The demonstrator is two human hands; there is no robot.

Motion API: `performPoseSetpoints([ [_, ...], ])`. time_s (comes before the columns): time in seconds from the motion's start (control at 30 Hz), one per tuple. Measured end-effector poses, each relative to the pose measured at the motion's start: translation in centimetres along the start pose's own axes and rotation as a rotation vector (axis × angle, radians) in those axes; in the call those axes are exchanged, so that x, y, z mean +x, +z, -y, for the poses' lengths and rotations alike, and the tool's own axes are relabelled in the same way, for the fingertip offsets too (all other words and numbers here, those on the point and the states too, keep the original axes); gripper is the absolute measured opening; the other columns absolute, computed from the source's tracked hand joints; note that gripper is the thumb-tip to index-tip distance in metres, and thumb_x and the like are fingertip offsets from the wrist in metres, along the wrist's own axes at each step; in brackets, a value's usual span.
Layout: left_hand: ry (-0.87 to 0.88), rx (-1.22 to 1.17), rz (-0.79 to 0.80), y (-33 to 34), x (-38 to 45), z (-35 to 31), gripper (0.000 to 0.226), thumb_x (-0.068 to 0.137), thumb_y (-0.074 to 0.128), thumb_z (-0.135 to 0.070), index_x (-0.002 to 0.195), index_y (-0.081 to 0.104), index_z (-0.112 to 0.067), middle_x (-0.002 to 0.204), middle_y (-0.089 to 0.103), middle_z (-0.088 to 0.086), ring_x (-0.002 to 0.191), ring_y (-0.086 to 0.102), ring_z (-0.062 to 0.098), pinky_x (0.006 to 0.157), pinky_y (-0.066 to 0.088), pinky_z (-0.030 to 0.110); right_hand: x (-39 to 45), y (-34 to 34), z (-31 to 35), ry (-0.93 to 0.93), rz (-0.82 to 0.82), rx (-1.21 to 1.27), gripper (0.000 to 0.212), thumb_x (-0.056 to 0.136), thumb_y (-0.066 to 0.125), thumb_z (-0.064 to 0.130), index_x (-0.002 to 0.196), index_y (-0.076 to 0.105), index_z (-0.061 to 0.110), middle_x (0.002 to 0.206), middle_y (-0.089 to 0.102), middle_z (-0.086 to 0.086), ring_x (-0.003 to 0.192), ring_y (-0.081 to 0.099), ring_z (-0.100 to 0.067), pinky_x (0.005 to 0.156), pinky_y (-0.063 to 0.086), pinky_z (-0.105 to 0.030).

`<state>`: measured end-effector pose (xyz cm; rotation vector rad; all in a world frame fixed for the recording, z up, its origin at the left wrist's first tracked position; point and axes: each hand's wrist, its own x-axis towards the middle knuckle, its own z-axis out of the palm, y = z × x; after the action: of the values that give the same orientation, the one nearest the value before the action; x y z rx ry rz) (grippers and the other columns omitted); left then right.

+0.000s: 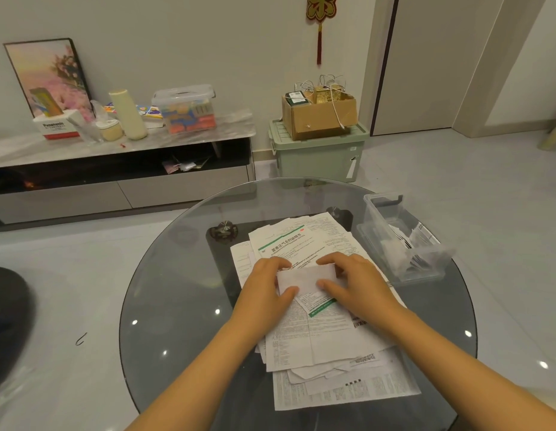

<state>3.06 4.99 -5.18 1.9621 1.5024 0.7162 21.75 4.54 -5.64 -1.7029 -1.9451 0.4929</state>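
Right of pinched slip (304, 279) — clear bin (372, 213); leaflet pile (320, 340) beneath.

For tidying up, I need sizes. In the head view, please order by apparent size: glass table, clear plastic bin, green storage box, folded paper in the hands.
1. glass table
2. clear plastic bin and green storage box: look alike; the box stands farther away, so unranked
3. folded paper
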Motion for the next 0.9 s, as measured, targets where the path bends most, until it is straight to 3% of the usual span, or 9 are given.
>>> performPoseSetpoints([
  [0.1, -0.026, -0.010, 0.001, 0.3, 0.1, 0.1, 0.047, 0.085, 0.069, -0.024, 0.126, 0.045, -0.024, 0.117, 0.040, -0.013, 0.104, 0.047, 0.006, 0.091, 0.041, 0.016, 0.0, 0.6, 0.4, 0.048, -0.033, 0.002, 0.050, 0.080, 0.067, 0.041, 0.126, 0.047, 0.038, 0.095, 0.051, 0.007, 0.099, 0.046, -0.014, 0.084, 0.038, -0.025],
  [0.23, -0.037, -0.002, 0.031, 0.5, 0.1, 0.2, 0.052, 0.085, 0.068, -0.020, 0.131, 0.042, -0.023, 0.123, 0.039, -0.008, 0.104, 0.043, 0.006, 0.091, 0.036, 0.013, 0.0, 1.3, 0.6, 0.050, -0.013, -0.067, 0.062, 0.082, 0.066, 0.040, 0.136, 0.036, 0.039, 0.111, 0.054, 0.007, 0.113, 0.038, -0.016, 0.093, 0.028, -0.029],
  [0.3, -0.039, 0.001, 0.040, 0.5, 0.1, 0.2, 0.051, 0.087, 0.066, -0.017, 0.132, 0.043, -0.022, 0.124, 0.037, -0.006, 0.108, 0.044, 0.009, 0.089, 0.034, 0.010, 0.0, 1.4, 0.6, 0.037, -0.002, -0.105, 0.061, 0.086, 0.062, 0.038, 0.138, 0.031, 0.043, 0.106, 0.050, 0.009, 0.111, 0.037, -0.016, 0.090, 0.026, -0.029],
  [0.43, -0.077, 0.005, 0.035, 0.3, 0.2, 0.2, 0.051, 0.086, 0.066, -0.015, 0.131, 0.044, -0.024, 0.117, 0.031, -0.009, 0.095, 0.041, 0.003, 0.079, 0.033, 0.006, 0.1, 1.3, 0.5, 0.051, 0.033, -0.138, 0.056, 0.090, 0.057, 0.030, 0.137, 0.031, 0.046, 0.103, 0.043, 0.009, 0.106, 0.035, -0.016, 0.091, 0.025, -0.029],
  [0.63, -0.106, 0.005, 0.007, 0.0, 0.3, 0.6, 0.047, 0.082, 0.071, -0.014, 0.122, 0.049, -0.025, 0.118, 0.031, -0.008, 0.102, 0.041, 0.007, 0.088, 0.034, 0.012, 0.3, 0.6, -0.1, 0.054, 0.075, -0.154, 0.041, 0.095, 0.048, 0.021, 0.128, 0.048, 0.045, 0.113, 0.041, 0.011, 0.109, 0.032, -0.013, 0.081, 0.015, -0.022],
  [0.77, -0.001, 0.135, -0.036, -0.1, 0.2, 0.6, 0.023, 0.086, 0.065, -0.014, 0.106, 0.059, -0.022, 0.105, 0.039, -0.010, 0.100, 0.045, 0.012, 0.088, 0.040, 0.021, -0.1, 0.1, 0.1, -0.003, 0.103, -0.177, 0.040, 0.096, 0.044, 0.020, 0.131, 0.047, 0.037, 0.127, 0.044, 0.012, 0.118, 0.030, -0.013, 0.082, 0.011, -0.021],
  [0.9, 0.097, 0.211, -0.018, 0.3, -0.1, 0.6, 0.017, 0.094, 0.052, -0.018, 0.103, 0.066, -0.021, 0.097, 0.047, -0.013, 0.095, 0.050, 0.010, 0.082, 0.039, 0.018, -0.4, -1.1, 0.2, -0.002, 0.151, -0.154, 0.040, 0.089, 0.051, 0.021, 0.125, 0.049, 0.037, 0.118, 0.047, 0.013, 0.118, 0.029, -0.012, 0.089, 0.014, -0.023],
])
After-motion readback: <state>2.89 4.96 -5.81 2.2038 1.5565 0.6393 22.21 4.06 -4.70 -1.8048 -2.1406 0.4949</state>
